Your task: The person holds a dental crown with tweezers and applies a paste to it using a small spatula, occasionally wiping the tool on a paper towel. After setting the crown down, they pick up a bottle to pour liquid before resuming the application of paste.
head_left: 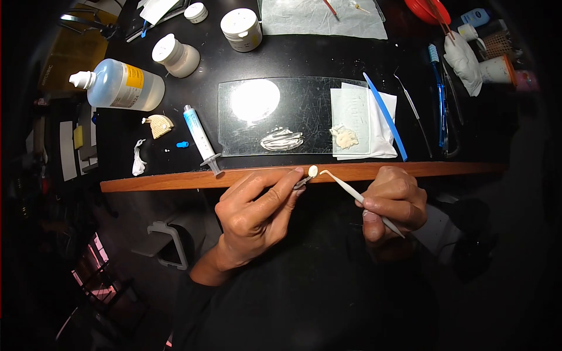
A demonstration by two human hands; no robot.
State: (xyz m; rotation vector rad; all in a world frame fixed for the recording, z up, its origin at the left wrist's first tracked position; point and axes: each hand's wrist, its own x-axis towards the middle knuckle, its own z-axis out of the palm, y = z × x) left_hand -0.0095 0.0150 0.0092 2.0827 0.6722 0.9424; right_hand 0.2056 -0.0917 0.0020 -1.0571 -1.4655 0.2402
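My left hand (257,205) is closed, its fingertips pinching a short metal piece (300,184) that looks like forceps or a clamp tip. At its end sits a small white dental crown (313,171), just in front of the table edge. In my right hand (393,205) is a slim white dental instrument (351,190), gripped like a pen. The instrument's bent tip points at the crown from the right, with a small gap apparent between them. Beyond the hands lies a glass slab (240,137) with a smear of white paste (282,139) on it.
A cream paste mound (345,138) lies over white paper by a blue spatula (385,116). A syringe (200,134), dental model piece (159,125), liquid bottle (126,85) and lidded jars (241,29) stand left. A metal probe (414,111) and toothbrush (436,76) lie right.
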